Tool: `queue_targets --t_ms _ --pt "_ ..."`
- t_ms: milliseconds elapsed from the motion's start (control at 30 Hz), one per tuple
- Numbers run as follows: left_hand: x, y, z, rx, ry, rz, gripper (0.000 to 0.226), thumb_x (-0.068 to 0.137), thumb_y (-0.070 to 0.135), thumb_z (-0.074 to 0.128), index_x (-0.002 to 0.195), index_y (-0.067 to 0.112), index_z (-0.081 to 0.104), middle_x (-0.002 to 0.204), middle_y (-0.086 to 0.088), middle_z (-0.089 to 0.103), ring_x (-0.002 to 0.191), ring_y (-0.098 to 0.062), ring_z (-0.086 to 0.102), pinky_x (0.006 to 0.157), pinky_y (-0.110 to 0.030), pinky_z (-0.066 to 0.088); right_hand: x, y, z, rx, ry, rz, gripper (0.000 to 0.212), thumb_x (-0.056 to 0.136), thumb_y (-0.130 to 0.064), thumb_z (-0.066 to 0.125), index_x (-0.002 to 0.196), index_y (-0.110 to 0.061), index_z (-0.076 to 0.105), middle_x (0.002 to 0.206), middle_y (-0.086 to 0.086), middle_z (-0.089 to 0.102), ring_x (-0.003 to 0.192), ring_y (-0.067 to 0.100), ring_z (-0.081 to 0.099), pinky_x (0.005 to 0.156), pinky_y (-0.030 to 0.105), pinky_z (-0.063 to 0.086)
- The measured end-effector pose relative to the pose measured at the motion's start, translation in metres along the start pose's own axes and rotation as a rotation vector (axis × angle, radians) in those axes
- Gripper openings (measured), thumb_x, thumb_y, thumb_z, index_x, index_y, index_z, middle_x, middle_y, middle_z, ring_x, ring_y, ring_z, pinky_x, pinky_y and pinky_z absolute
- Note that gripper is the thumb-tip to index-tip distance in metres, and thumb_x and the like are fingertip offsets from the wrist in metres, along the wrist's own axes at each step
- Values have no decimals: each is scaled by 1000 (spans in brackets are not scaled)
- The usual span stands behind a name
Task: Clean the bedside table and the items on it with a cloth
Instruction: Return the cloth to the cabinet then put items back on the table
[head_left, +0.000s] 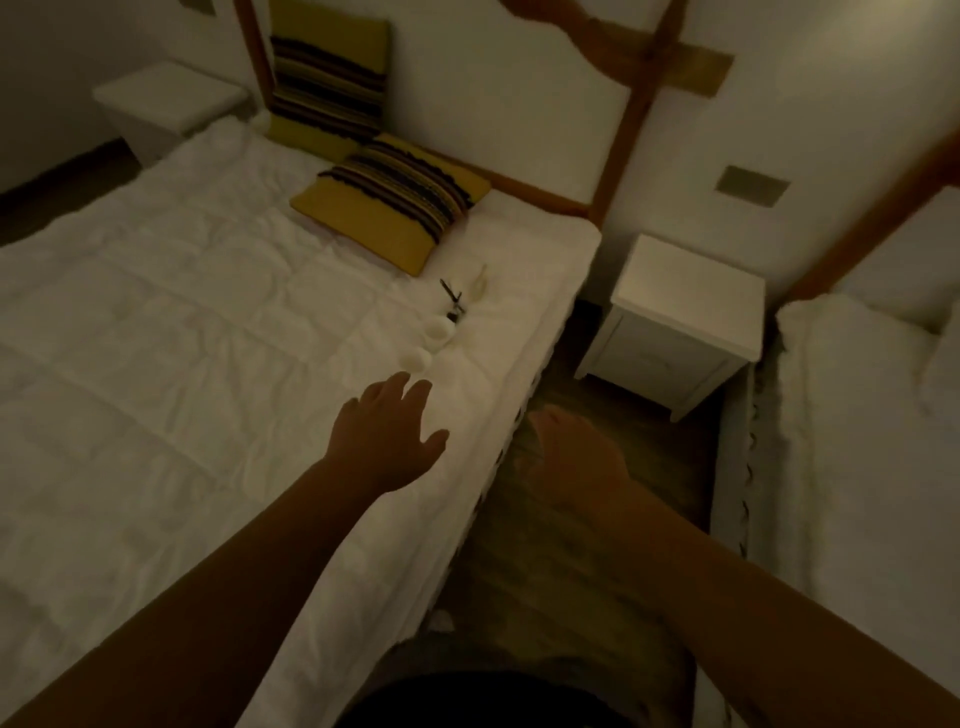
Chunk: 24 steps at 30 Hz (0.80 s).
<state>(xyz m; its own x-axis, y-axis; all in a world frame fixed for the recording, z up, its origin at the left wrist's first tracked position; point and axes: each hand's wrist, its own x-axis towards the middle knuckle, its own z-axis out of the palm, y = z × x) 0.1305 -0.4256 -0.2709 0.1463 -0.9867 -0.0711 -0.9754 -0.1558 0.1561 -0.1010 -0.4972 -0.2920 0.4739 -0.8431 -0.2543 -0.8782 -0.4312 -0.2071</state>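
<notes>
**Narrow aisle to the nightstand**

A strip of brown wooden floor (566, 545) runs between my white quilted bed (208, 364) and a second white bed (841, 441), ending at the white square bedside table (685, 296). Its top offers open room. Small white cups (428, 340) and dark items crowd the bed's near edge.

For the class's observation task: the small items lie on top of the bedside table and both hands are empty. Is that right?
Not quite. The head view shows the small items lying on the bed, not on the bedside table, whose top is bare. The left hand and right hand are indeed empty.
</notes>
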Motion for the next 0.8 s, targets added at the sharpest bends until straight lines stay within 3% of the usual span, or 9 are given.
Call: queue_targets --t_ms 133,300,600,800 --pt "56 -24 -7 -11 1 -64 73 83 63 46 142 21 30 148 -9 37 129 -30 42 98 -49 43 83 -8 -21 -57 -95 -89 69 91 -52 48 147 -19 25 155 9 26 136 31 31 109 48 33" --pt "108 -40 12 -40 -29 -165 74 85 61 46 143 22 24 151 -7 34 131 -28 41 99 -47 42 172 -9 -25 -166 -140 -220 66 88 -49 54 141 -20 29 148 6 34 128 29 39 100 48 42" --pt "207 -38 70 -110 -59 -519 76 83 61 49 143 23 22 150 -8 32 131 -30 40 98 -48 42 355 22 -11 -303 -242 -459 78 84 -53 55 146 -26 17 153 2 23 131 27 33 97 45 41" --pt "267 -42 112 -199 -64 -728 74 82 58 54 140 20 27 146 -8 37 123 -29 46 88 -47 48 451 17 15 -383 -284 -629 77 81 -49 63 143 -26 24 154 4 23 133 29 32 92 45 45"
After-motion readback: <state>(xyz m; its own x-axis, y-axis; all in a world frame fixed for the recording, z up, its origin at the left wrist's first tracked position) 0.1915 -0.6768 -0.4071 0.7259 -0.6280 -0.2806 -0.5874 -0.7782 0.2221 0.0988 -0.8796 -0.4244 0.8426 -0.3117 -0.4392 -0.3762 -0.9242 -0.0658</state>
